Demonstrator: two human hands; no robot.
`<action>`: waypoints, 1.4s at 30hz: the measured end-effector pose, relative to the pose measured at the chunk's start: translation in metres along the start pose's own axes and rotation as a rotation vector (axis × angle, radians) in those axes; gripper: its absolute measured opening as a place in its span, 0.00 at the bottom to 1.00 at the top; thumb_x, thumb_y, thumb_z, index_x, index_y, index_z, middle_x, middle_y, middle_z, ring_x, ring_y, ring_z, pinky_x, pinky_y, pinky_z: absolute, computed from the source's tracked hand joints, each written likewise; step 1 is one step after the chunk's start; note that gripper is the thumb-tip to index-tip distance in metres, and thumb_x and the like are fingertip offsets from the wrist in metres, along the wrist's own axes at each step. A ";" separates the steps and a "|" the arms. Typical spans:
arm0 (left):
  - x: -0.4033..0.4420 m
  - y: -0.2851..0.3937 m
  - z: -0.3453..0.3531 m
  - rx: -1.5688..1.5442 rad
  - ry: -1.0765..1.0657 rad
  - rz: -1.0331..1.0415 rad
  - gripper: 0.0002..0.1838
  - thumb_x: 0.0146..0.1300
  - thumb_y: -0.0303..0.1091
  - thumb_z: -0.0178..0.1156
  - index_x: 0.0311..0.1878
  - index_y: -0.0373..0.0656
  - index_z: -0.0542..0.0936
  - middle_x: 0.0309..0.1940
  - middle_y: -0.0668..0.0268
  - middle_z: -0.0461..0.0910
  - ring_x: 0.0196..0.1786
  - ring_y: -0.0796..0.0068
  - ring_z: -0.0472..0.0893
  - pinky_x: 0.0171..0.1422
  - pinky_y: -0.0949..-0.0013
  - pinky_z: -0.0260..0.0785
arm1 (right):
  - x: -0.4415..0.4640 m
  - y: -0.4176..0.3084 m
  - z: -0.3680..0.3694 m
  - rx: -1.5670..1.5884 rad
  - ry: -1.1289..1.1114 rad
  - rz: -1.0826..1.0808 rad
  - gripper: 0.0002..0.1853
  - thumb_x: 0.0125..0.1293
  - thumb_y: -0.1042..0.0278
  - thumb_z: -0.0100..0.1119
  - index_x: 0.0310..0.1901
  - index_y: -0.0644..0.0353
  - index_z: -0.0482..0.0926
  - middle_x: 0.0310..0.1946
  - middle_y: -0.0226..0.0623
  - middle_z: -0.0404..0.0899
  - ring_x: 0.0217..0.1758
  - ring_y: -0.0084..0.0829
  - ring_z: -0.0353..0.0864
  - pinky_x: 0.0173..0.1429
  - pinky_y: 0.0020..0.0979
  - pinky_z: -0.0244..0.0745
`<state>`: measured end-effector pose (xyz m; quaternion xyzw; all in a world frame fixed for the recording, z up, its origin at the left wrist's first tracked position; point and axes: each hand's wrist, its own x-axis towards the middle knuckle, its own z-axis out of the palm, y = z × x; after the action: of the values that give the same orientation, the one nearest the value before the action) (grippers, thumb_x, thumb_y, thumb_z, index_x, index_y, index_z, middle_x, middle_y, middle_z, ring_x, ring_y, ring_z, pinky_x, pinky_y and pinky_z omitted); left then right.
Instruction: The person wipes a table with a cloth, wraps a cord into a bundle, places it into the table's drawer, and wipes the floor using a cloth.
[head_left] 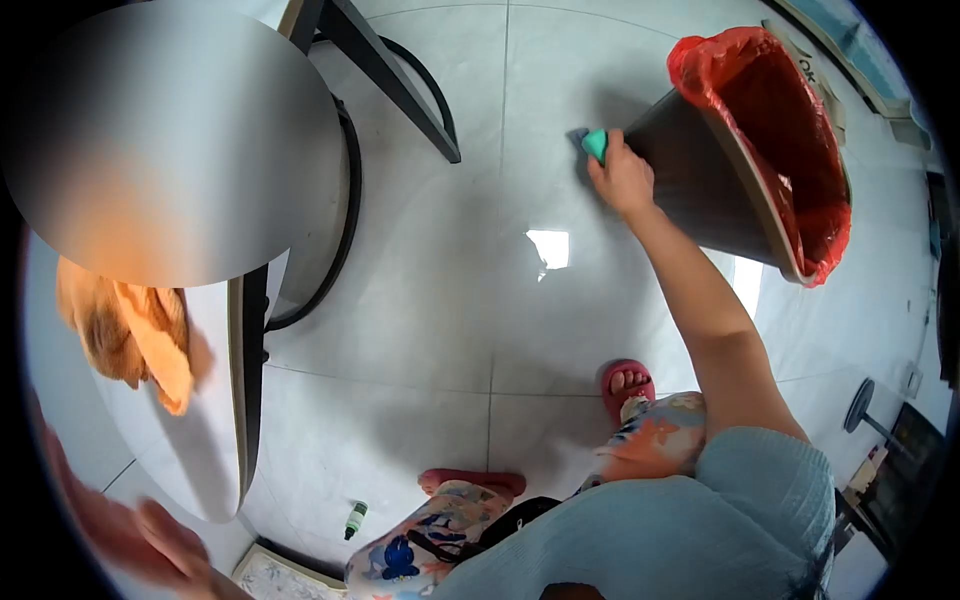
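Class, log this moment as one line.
Right hand: holding green item | Left hand: blurred, left edge | Bin: red-lined, beside right hand

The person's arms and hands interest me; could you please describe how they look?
The right arm is bare below a short, light blue sleeve, and the right hand wears no glove; no watch or bracelet shows at its wrist. The left hand is blurred near the picture's edge but looks ungloved too.

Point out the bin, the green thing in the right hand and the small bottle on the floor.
Bin [690, 172]: head view, outer wall.
Green thing [595, 144]: head view, exposed middle.
Small bottle [356, 517]: head view, body.
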<state>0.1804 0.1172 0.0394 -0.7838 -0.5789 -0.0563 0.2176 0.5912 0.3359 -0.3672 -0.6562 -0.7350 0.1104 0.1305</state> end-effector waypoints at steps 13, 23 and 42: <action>0.059 0.007 0.096 -0.512 0.067 -0.292 0.27 0.73 0.47 0.37 0.71 0.48 0.59 0.70 0.57 0.60 0.71 0.59 0.63 0.74 0.55 0.57 | -0.025 -0.120 0.068 -0.144 -0.235 -0.574 0.33 0.56 0.75 0.54 0.66 0.51 0.63 0.32 0.42 0.76 0.32 0.40 0.80 0.32 0.36 0.75; 0.071 -0.002 0.099 -0.449 0.074 -0.186 0.31 0.67 0.49 0.42 0.68 0.41 0.63 0.67 0.52 0.64 0.71 0.58 0.62 0.75 0.53 0.53 | 0.027 -0.120 0.066 -0.573 -0.184 -0.463 0.31 0.58 0.68 0.55 0.65 0.53 0.65 0.45 0.40 0.76 0.34 0.32 0.79 0.33 0.28 0.75; 0.063 0.005 0.096 -0.491 0.101 -0.152 0.25 0.66 0.33 0.44 0.67 0.42 0.63 0.66 0.56 0.65 0.71 0.61 0.62 0.76 0.59 0.53 | -0.017 -0.122 0.058 -0.190 -0.144 -0.554 0.11 0.54 0.73 0.55 0.41 0.51 0.74 0.35 0.31 0.79 0.40 0.35 0.78 0.41 0.37 0.70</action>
<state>0.1898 0.2112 -0.0271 -0.7636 -0.5935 -0.2504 0.0446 0.4596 0.3059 -0.3824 -0.4302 -0.9005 0.0475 0.0409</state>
